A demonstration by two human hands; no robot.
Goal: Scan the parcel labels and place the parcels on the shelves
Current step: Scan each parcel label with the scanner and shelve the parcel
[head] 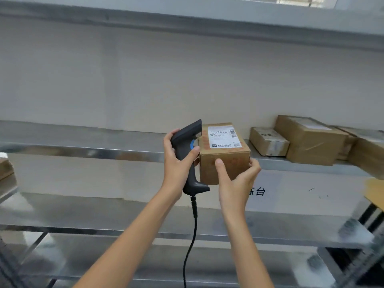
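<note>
A small brown cardboard parcel [225,161] with a white printed label [224,136] on its top face is held in front of the middle metal shelf [83,140]. My right hand [235,183] grips it from below and the right, thumb on its front face. My left hand [178,163] holds a dark grey handheld barcode scanner [187,146] by its handle, with the scanner head close against the parcel's left side. A black cable [192,235] hangs down from the scanner.
Several brown parcels [309,140] lie on the right part of the middle shelf. A lower shelf [104,217] and an upper shelf [187,19] run across the view. Another box [6,169] shows at the left edge, a yellow envelope [374,190] at the right.
</note>
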